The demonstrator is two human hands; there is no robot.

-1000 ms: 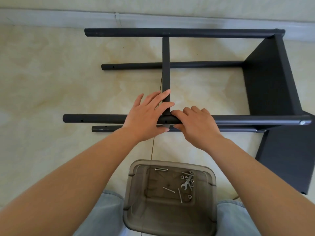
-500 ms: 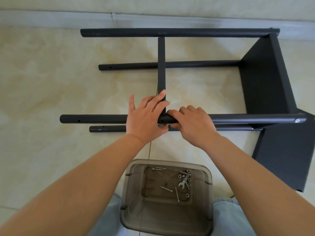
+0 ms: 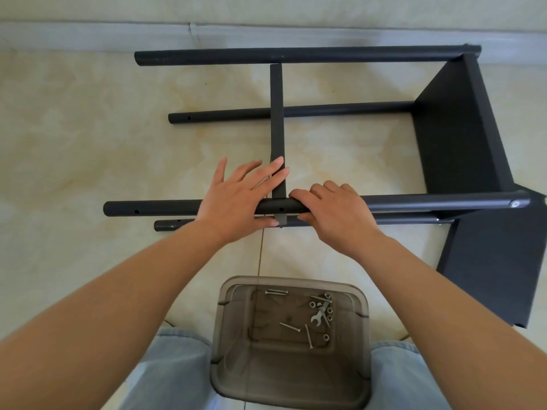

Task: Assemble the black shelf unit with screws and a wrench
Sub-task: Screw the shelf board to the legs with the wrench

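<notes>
Currently the near tube runs left-right at mid frame. Left hand rests on it, fingers straight along the upright shelf panel; right hand curls round the tube just right of the hole. Wrench and screws lie in the bin, lower centre, nearer the right hand.

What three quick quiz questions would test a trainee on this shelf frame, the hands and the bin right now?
1. True or false: the wrench lies in the bin.
2. Which hand grips the near tube? A) left B) right
3. Fill in: the left hand lies with straight fingers over the near tube and the ____.

Key:
1. True.
2. B; the right hand curls round it.
3. Shelf, seen edge-on.
</notes>
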